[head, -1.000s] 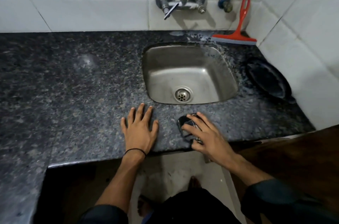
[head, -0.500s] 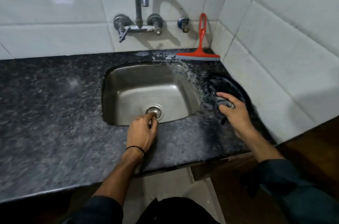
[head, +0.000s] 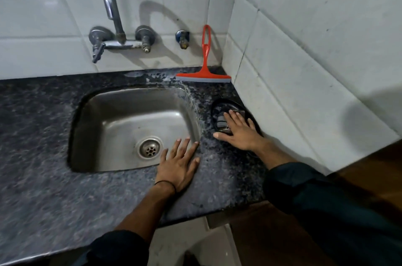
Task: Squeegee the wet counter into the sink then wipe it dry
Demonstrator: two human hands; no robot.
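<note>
1 squeegee [head: 204, 74] propped far right | 1 sink [head: 108, 117] | left hand [head: 178, 162] flat on surface [head: 43, 178], fingers spread, empty | right hand [head: 239, 130] laid open over 1 dark dish [head: 217, 109], nothing gripped

Wall-mounted tap [head: 117, 26] above, a dark round plate [head: 219, 105] near the tiled corner wall [head: 304, 48].

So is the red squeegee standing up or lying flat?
Standing up. The red plastic squeegee rests blade-down on the dark speckled granite counter, handle leaning against the white tiled wall.
</note>
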